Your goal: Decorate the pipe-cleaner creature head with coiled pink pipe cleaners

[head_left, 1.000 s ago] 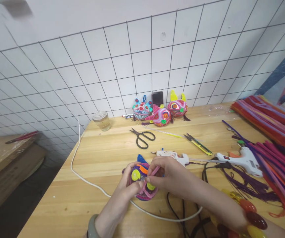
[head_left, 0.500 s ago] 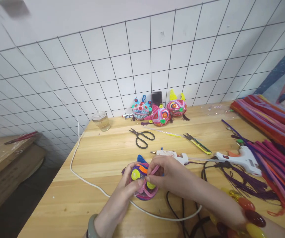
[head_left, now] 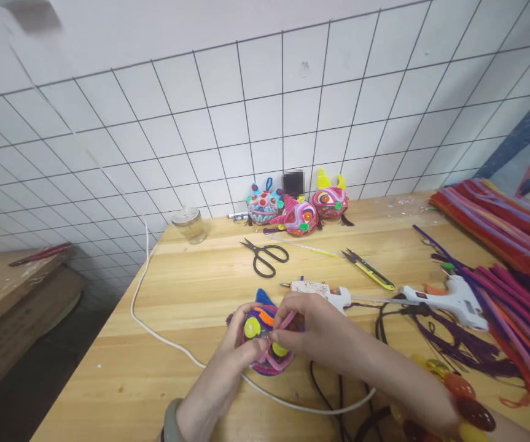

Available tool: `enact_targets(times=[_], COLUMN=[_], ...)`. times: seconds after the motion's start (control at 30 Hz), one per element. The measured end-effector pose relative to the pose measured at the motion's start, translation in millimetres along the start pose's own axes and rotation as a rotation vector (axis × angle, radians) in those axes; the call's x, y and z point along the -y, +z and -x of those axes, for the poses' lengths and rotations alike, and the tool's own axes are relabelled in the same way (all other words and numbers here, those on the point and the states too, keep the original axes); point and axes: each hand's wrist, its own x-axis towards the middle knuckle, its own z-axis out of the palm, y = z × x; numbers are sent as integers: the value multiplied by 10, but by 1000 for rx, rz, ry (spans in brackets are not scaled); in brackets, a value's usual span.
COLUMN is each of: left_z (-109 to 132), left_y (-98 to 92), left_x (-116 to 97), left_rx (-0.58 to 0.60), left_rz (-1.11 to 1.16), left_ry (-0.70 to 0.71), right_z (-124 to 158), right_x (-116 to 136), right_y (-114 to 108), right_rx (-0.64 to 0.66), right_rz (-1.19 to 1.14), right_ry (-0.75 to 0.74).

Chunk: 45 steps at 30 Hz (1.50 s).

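My left hand (head_left: 239,344) is closed round the left side of a round, fuzzy animal-head ornament (head_left: 265,314), its thumb pressing on the front. The ornament has a blue pointed ear, yellow round patches, an orange strip and pink and purple bands. My right hand (head_left: 299,319) pinches a pink pipe cleaner (head_left: 287,320) against the middle of that front. Part of the ornament is hidden behind my fingers. Just beyond my right hand lies a white glue gun (head_left: 317,290), its nozzle pointing left.
Black scissors (head_left: 265,255) and yellow thread snips (head_left: 368,269) lie further back. Several finished ornaments (head_left: 300,216) stand by the tiled wall, near a glass jar (head_left: 190,226). A second glue gun (head_left: 446,301) and bundled pipe cleaners (head_left: 499,221) are at right. A white cable (head_left: 167,339) crosses the table.
Both hands stay on the ornament almost unmoved, the right still pinching the pink pipe cleaner. The whole view has shifted slightly.
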Motion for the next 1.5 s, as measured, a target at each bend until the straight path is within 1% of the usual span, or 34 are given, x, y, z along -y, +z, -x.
enact_targets(times=[0.2,0.37,0.53,0.63,0.73,0.8,0.87,0.9,0.97,1.07,1.1,1.13,1.2,1.3,1.37,1.43,1.5], left_z=[-7,-9,-24,-20,-8,1,7,7,0,-26,-36,-46,-62,-75,-78,-78,-80], left_y=[-11,-5,-21,-18,9,33,47,47,26,-53,-87,-121,-181,-227,-229,-220,-213], left_x=[-8,-5,40,31,-10,-39,-57,-61,-68,-93,-109,-128,-171,-228,-252,-265,-266], left_rx=[16,34,-6,-11,-39,-59,-65,-68,-92,-192,-224,-251,-268,-243,-227,-226,-221], left_rz=[24,19,16,12,-16,-28,-8,14,71,175,212,249,320,427,497,548,573], left_ry=[-30,-1,17,28,33,30,29,35,52,107,137,170,224,280,286,282,271], right_z=[3,8,12,12,9,4,-3,-7,-9,2,9,19,44,87,113,127,128], right_x=[16,17,6,18,40,54,67,75,95,120,122,120,108,90,83,70,39], right_y=[-11,-11,17,15,-17,-47,-81,-99,-137,-178,-181,-176,-142,-52,10,57,87], right_rx=[3,-2,-10,-19,20,80,106,97,18,-147,-176,-179,-112,65,180,211,187], right_rz=[-17,1,29,42,-12,-84,-177,-218,-261,-251,-249,-245,-201,-72,-10,44,85], right_ry=[22,26,16,14,10,9,-5,-16,-30,-19,-19,-26,-45,-23,8,22,3])
